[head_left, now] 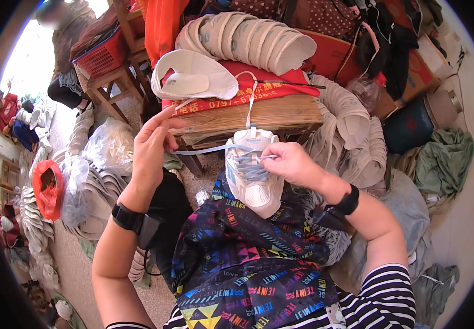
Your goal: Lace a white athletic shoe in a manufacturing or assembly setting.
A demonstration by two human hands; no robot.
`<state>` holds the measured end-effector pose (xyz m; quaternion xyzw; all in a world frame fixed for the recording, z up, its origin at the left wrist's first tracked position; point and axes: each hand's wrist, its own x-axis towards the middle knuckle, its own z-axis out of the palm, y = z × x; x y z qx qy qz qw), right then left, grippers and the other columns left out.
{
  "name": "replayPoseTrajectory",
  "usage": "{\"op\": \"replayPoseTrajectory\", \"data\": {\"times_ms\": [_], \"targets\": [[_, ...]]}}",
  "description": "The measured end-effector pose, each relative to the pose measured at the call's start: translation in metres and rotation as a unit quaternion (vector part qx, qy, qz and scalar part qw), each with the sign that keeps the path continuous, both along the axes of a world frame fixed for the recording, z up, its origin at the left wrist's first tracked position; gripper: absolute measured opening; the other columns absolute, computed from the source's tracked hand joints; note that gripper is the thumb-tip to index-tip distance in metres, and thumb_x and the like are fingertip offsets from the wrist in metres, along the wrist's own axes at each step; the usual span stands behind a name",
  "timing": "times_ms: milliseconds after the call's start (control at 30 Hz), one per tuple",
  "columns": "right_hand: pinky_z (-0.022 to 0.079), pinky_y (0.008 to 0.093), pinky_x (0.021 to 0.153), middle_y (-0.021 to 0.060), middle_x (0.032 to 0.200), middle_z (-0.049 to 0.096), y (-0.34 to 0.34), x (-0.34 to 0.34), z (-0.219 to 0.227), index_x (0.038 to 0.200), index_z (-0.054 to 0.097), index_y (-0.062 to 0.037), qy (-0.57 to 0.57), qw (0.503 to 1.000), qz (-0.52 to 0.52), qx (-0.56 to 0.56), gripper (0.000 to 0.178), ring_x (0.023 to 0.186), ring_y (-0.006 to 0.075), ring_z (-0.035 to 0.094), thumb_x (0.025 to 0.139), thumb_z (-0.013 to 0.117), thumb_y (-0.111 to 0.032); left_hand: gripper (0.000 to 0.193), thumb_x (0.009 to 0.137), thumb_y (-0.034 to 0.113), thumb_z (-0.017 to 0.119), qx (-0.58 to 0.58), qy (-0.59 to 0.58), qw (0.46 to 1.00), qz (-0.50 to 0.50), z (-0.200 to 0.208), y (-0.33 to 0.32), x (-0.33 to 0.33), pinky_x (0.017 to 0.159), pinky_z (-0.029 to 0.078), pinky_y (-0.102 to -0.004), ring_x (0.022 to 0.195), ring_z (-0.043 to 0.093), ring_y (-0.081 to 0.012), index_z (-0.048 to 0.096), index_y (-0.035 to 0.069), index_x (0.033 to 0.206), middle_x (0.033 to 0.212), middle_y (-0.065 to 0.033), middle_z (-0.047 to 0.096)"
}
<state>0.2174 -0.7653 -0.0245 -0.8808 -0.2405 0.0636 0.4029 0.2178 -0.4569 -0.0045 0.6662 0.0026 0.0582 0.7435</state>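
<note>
A white sneaker upper (256, 194) with pale grey-blue laces rests toe toward me between my lap and the wooden bench. My right hand (292, 164) pinches a thin lace end beside the eyelets. One long shoelace (204, 149) stretches left from the upper to my left hand (157, 140). That hand's index finger points out, while the lower fingers curl in where the lace meets the palm; the exact grip is partly hidden. Another, whiter lace length rises from the tongue onto the bench.
On the wooden bench (237, 123) lie a red cloth (248, 90), a loose white shoe piece (193, 79), a thin dark rod (303, 85) and a row of nested uppers (242, 41). More stacked uppers (349, 118) flank the bench. A red bag (48, 189) sits left; other people are farther left.
</note>
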Motion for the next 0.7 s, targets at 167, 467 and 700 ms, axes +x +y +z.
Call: {"op": "replayPoseTrajectory", "data": {"times_ms": [167,467,700], "targets": [[0.044,0.0213,0.070,-0.0032,0.083,0.062,-0.020,-0.001,0.002,0.094,0.067,0.0002,0.233,0.965,-0.050,0.108,0.014,0.077,0.0041,0.053,0.092,0.064,-0.014,0.037,0.098,0.010,0.046,0.029,-0.001,0.998,0.047,-0.017,0.057,0.000,0.048,0.036,-0.0164,0.055,0.043,-0.0017,0.051,0.002,0.135,0.096,-0.0066,0.069],[0.026,0.0174,0.051,-0.0098,0.070,0.041,-0.033,0.011,0.008,0.099,0.058,-0.0066,0.248,0.947,-0.067,0.192,0.024,0.058,0.0004,0.032,0.102,0.047,-0.028,0.041,0.097,0.005,0.046,0.134,-0.051,0.985,0.100,-0.031,0.097,0.004,0.044,0.036,-0.0161,0.049,0.042,-0.0021,0.043,0.003,0.137,0.092,-0.0083,0.068],[0.036,0.0185,0.056,-0.0059,0.071,0.048,-0.031,0.009,-0.012,0.092,0.061,-0.0050,0.213,0.961,-0.106,0.145,0.027,0.063,0.0023,0.042,0.102,0.048,-0.027,0.016,0.100,0.015,0.049,0.054,0.046,0.995,-0.065,-0.024,-0.012,-0.010,0.050,0.038,-0.0179,0.059,0.062,-0.0086,0.050,0.006,0.114,0.101,-0.0101,0.071]]}}
